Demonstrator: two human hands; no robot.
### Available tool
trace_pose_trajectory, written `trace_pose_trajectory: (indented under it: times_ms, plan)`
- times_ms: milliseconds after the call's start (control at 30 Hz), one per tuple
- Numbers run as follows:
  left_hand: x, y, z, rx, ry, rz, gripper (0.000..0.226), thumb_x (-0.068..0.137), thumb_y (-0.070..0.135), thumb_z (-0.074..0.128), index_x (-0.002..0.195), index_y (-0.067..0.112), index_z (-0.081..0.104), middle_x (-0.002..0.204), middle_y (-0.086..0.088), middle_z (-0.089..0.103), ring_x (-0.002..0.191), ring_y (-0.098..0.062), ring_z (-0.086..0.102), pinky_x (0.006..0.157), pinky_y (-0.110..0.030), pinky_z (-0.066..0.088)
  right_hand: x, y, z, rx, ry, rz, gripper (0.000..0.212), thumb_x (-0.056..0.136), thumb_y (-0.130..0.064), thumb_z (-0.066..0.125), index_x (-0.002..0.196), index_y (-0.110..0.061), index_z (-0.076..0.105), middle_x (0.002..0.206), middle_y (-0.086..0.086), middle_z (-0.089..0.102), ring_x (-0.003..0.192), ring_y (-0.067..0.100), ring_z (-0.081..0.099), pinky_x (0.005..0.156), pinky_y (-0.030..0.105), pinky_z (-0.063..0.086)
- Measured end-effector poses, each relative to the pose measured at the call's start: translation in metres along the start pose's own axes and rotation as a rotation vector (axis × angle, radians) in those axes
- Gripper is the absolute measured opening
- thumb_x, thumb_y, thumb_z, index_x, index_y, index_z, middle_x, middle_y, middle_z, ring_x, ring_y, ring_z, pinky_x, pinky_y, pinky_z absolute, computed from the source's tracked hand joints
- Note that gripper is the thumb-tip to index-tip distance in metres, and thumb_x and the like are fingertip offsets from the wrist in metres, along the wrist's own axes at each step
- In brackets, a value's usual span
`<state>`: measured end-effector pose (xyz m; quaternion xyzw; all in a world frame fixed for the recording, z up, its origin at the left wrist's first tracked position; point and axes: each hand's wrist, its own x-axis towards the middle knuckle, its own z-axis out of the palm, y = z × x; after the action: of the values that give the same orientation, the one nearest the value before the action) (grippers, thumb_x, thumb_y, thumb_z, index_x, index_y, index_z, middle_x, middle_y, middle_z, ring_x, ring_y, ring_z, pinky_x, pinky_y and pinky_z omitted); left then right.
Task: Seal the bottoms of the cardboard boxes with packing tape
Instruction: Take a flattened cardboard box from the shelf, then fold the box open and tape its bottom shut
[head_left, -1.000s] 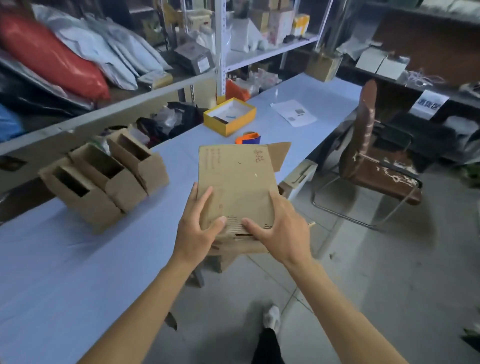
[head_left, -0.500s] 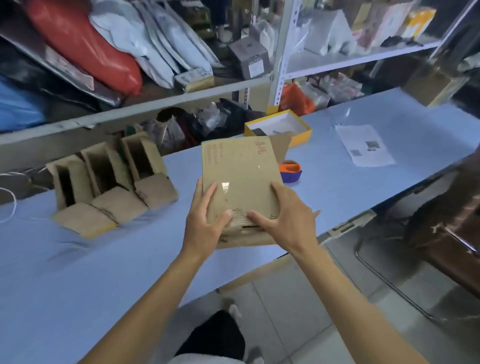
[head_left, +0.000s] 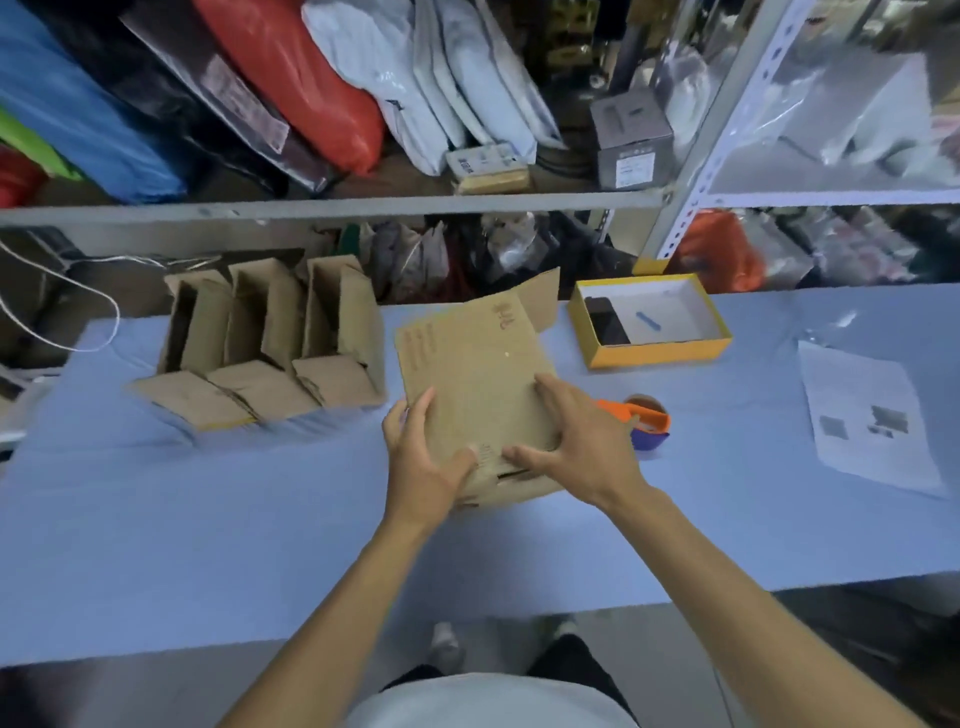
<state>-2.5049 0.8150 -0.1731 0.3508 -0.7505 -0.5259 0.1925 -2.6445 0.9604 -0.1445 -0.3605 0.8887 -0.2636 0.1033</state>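
Observation:
A flattened brown cardboard box (head_left: 475, 364) is held just above the blue table (head_left: 208, 545), tilted away from me. My left hand (head_left: 423, 457) grips its near left edge, thumb on top. My right hand (head_left: 576, 447) grips its near right edge, fingers spread over the face. An orange and blue tape dispenser (head_left: 647, 421) with brown tape lies on the table just right of my right hand, partly hidden by it. Three opened cardboard boxes (head_left: 270, 343) lie side by side on the table to the left.
A yellow open box (head_left: 649, 319) sits behind the dispenser. A printed sheet of paper (head_left: 867, 415) lies at the right. Metal shelving (head_left: 332, 202) packed with bags and parcels runs along the table's far side. A white cord (head_left: 67, 291) hangs at far left.
The view has swung left, from the chair and floor to face the table squarely. Both hands have carried the flat box over the table, next to the row of opened boxes.

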Motion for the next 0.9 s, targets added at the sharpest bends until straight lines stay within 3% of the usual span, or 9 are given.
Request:
trace_pose_trajectory:
  times_ms: [133,200,267,367,533,633,733,800,900]
  plan:
    - [-0.023,0.002,0.044,-0.019,0.132,-0.186,0.089,0.075,0.014,0.078,0.148,0.027,0.029,0.133,0.002,0.022,0.119,-0.010,0.037,0.099,-0.012,0.029,0.028,0.046,-0.014,-0.123,-0.216,-0.101,0.096,0.068,-0.076,0.064,0.148,-0.036,0.030,0.150,-0.009,0.043,0.125,0.022,0.051,0.095,0.045,0.045]
    - [-0.036,-0.001,0.069,-0.003,0.141,-0.258,0.094,0.074,0.016,0.079,0.149,0.031,0.023,0.130,0.002,0.019,0.111,-0.013,0.043,0.081,0.004,0.030,0.043,0.067,-0.017,-0.205,-0.282,-0.182,0.094,0.065,-0.083,0.055,0.144,-0.040,0.032,0.147,-0.007,0.046,0.120,0.027,0.053,0.096,0.044,0.043]
    - [-0.043,-0.003,0.091,0.020,0.096,-0.344,0.100,0.075,0.018,0.078,0.151,0.032,0.015,0.128,0.000,0.019,0.096,-0.016,0.050,0.067,0.004,0.035,0.059,0.086,-0.018,-0.275,-0.386,-0.251,0.087,0.067,-0.082,0.056,0.141,-0.041,0.034,0.142,-0.004,0.048,0.119,0.028,0.051,0.098,0.044,0.040]
    - [-0.037,0.001,0.106,0.164,-0.014,-0.394,0.095,0.079,0.023,0.075,0.152,0.027,0.015,0.127,-0.006,0.022,0.096,-0.020,0.049,0.081,-0.024,0.049,0.072,0.104,-0.016,-0.337,-0.484,-0.293,0.082,0.075,-0.075,0.060,0.143,-0.041,0.031,0.142,0.001,0.043,0.120,0.028,0.047,0.099,0.043,0.037]
    - [0.014,0.006,0.080,0.665,-0.002,-0.347,0.077,0.074,0.046,0.074,0.136,0.020,0.036,0.146,-0.019,0.016,0.134,-0.039,0.020,0.106,-0.045,0.037,0.052,0.103,0.001,-0.317,-0.375,-0.255,0.079,0.077,-0.069,0.063,0.143,-0.035,0.035,0.144,0.010,0.042,0.123,0.033,0.045,0.104,0.045,0.032]
    - [0.053,0.005,0.063,0.738,-0.094,-0.282,0.103,0.071,0.062,0.073,0.150,0.020,0.022,0.158,-0.015,0.009,0.145,-0.035,0.013,0.117,-0.049,0.022,0.024,0.103,0.003,-0.405,-0.149,-0.217,0.074,0.077,-0.066,0.065,0.137,-0.024,0.051,0.142,0.014,0.046,0.128,0.036,0.043,0.110,0.053,0.027]
    - [0.077,0.002,0.055,0.741,-0.171,-0.264,0.117,0.067,0.068,0.073,0.154,0.023,0.009,0.156,-0.013,0.021,0.142,-0.035,0.023,0.114,-0.050,0.025,-0.007,0.111,0.004,-0.344,0.119,-0.023,0.070,0.071,-0.066,0.068,0.127,-0.026,0.058,0.129,0.018,0.051,0.110,0.041,0.051,0.085,0.050,0.048]
    - [0.080,-0.003,0.053,0.727,-0.165,-0.248,0.123,0.062,0.071,0.074,0.154,0.026,0.006,0.152,-0.014,0.027,0.138,-0.036,0.028,0.111,-0.049,0.029,-0.022,0.116,0.007,-0.226,0.043,0.156,0.077,0.071,-0.078,0.055,0.136,-0.039,0.042,0.119,0.012,0.047,0.098,0.036,0.052,0.070,0.041,0.051]
    - [0.073,-0.010,0.050,0.734,-0.183,-0.247,0.125,0.055,0.079,0.069,0.151,0.040,-0.001,0.142,-0.016,0.031,0.130,-0.037,0.033,0.102,-0.049,0.039,-0.022,0.111,0.024,0.043,-0.190,0.241,0.094,0.070,-0.078,0.057,0.148,-0.049,0.013,0.130,0.007,0.041,0.111,0.030,0.052,0.084,0.042,0.053]
